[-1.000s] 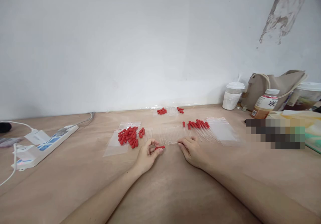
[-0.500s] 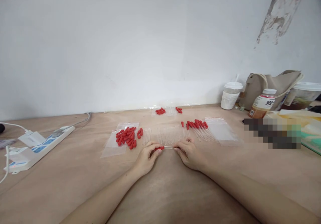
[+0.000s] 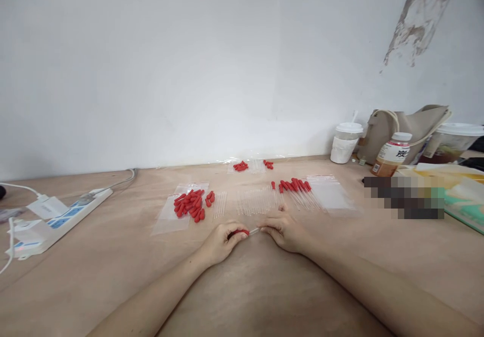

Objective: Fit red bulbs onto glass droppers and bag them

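Red bulb [image 3: 242, 232] pinched in left hand [image 3: 222, 241], its end meeting clear tube [image 3: 254, 231] gripped by right hand [image 3: 284, 231]. Beyond: loose tubes [image 3: 255, 202] in a row; bulb pile [image 3: 189, 203] left, bulb-topped tubes [image 3: 295, 185] right; farther right, lidded cup [image 3: 343, 149].

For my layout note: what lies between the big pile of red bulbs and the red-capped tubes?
The head view shows, left to right, a few red bulbs, a small row of clear tubes, then a wider row.
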`<state>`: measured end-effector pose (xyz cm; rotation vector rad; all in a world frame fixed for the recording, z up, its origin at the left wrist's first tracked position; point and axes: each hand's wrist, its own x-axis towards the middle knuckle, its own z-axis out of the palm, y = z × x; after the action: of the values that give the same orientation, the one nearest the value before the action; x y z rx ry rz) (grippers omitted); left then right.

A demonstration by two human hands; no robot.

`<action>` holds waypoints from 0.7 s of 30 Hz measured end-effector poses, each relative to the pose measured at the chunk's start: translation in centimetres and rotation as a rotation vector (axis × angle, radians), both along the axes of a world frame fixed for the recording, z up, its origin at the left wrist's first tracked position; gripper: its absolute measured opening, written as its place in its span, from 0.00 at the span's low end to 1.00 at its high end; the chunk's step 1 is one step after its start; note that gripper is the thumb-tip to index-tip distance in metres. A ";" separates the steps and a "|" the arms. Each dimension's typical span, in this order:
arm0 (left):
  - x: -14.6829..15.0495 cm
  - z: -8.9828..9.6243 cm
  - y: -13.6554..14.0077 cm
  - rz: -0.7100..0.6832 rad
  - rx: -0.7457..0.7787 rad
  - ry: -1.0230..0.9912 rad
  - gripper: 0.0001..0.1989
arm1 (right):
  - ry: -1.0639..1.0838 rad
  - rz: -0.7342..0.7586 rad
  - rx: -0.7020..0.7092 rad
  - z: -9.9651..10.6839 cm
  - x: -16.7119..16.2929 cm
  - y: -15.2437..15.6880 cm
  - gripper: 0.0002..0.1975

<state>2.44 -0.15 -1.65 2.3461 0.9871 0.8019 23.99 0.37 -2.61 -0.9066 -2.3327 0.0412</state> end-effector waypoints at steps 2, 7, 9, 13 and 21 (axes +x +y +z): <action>0.0 -0.1 0.0 0.041 0.006 -0.001 0.10 | -0.014 -0.046 0.059 -0.3 -0.1 -0.1 0.10; 0.0 -0.5 0.1 0.111 0.033 -0.003 0.10 | -0.019 -0.112 0.133 -1.1 -0.6 -0.1 0.11; 0.0 -0.5 0.1 0.110 0.039 0.001 0.10 | -0.028 -0.104 0.146 -1.2 -0.7 -0.1 0.11; 0.1 -0.3 -0.2 0.085 0.032 0.019 0.09 | -0.045 -0.080 0.141 -0.9 -0.8 -0.3 0.12; 0.3 -0.5 -0.8 0.031 0.073 0.044 0.09 | -0.044 -0.013 0.085 -1.3 -1.0 -0.6 0.13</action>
<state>2.76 -0.95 -2.15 2.4252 1.0307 0.8142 23.01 -0.19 -3.87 -0.8890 -2.3496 -0.0834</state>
